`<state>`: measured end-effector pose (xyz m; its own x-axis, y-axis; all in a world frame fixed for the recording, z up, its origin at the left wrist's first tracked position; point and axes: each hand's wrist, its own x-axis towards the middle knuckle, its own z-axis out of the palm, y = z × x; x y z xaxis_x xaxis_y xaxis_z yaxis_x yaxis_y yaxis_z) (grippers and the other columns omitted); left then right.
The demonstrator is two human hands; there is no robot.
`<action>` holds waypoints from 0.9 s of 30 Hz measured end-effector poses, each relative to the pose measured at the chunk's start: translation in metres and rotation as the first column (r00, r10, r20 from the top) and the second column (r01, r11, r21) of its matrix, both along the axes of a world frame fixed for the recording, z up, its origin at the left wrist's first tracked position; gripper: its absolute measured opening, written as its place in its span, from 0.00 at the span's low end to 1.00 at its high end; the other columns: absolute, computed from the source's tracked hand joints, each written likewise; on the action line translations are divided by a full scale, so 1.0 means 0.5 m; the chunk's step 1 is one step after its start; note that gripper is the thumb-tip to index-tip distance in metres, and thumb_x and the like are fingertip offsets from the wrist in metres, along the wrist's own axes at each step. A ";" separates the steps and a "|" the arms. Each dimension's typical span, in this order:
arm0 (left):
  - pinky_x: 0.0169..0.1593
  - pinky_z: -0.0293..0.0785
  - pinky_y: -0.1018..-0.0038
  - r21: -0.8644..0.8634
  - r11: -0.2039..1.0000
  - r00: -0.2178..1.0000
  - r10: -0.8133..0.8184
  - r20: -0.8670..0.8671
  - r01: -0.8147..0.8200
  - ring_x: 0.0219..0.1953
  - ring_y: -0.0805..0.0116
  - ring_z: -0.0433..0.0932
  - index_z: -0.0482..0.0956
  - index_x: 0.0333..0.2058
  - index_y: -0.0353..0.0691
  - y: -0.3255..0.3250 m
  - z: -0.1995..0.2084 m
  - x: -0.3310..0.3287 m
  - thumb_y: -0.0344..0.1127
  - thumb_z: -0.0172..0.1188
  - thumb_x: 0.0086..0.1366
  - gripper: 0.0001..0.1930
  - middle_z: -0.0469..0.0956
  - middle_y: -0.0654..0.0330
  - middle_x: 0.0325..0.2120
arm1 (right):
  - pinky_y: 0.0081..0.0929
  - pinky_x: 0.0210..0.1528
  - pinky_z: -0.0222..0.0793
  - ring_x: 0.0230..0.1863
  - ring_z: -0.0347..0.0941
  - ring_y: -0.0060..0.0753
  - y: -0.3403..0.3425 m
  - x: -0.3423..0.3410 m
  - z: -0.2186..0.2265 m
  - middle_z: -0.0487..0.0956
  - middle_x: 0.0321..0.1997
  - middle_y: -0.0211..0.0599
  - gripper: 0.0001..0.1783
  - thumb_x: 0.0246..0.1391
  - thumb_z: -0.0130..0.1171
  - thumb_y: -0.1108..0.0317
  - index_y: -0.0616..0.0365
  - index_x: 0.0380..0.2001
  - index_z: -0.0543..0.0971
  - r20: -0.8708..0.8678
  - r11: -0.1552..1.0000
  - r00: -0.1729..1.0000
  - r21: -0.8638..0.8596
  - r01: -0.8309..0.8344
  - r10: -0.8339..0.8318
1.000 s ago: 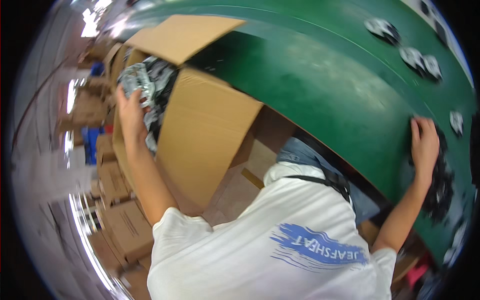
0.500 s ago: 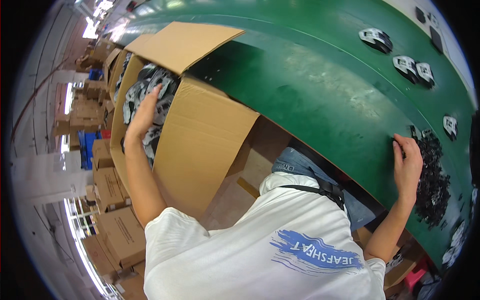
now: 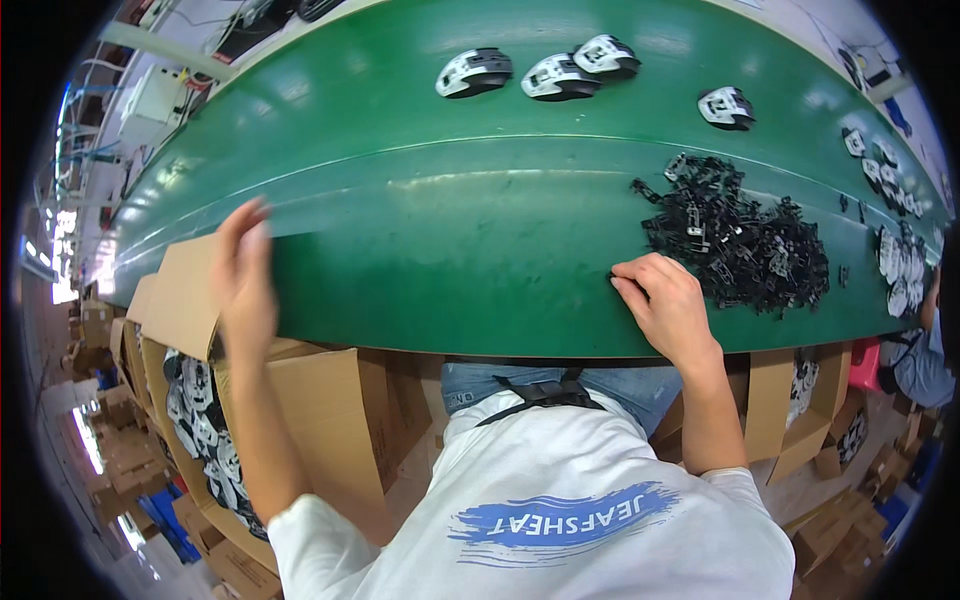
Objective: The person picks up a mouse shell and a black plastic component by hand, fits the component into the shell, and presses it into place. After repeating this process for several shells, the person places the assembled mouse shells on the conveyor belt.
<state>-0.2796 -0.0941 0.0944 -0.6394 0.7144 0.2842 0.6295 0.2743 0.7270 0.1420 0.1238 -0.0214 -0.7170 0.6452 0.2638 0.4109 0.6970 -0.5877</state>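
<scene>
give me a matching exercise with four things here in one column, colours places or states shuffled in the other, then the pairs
1. left hand
2. right hand
3. heap of small parts
4. tabletop

A. green
B. beside the heap, at its left
C. black
D. blurred, near a cardboard flap

Pairs: 1-D, 2-B, 3-C, 4-A

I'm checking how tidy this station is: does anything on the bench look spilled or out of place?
A few small black pieces lie apart, right of the loose black heap on the green bench; they may be strays. Nothing looks clearly damaged.
</scene>
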 end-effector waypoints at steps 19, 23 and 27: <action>0.69 0.75 0.54 0.597 0.801 -0.045 -0.596 0.802 0.032 0.66 0.51 0.76 0.74 0.67 0.37 0.349 -0.170 0.154 0.55 0.37 0.86 0.30 0.77 0.48 0.64 | 0.24 0.41 0.81 0.35 0.85 0.25 -0.043 0.007 0.067 0.88 0.36 0.38 0.07 0.61 0.74 0.72 0.65 0.37 0.87 -0.363 0.781 0.898 -0.624 -0.035 -0.249; 0.69 0.74 0.50 0.599 0.795 -0.276 -0.598 0.752 -0.090 0.66 0.44 0.76 0.73 0.68 0.37 0.212 -0.151 0.308 0.59 0.36 0.85 0.33 0.76 0.40 0.64 | 0.23 0.40 0.81 0.35 0.85 0.25 -0.051 -0.074 0.145 0.88 0.36 0.37 0.07 0.59 0.75 0.73 0.64 0.38 0.88 -0.517 0.773 0.847 -0.586 -0.242 -0.127; 0.70 0.72 0.56 0.465 0.879 -0.198 -0.478 0.856 -0.107 0.65 0.57 0.77 0.67 0.72 0.40 0.175 -0.120 0.422 0.64 0.31 0.84 0.36 0.76 0.48 0.63 | 0.28 0.33 0.77 0.29 0.82 0.32 -0.054 -0.135 0.141 0.85 0.31 0.34 0.07 0.52 0.77 0.74 0.58 0.35 0.88 -0.516 0.936 0.856 -0.316 -0.153 -0.035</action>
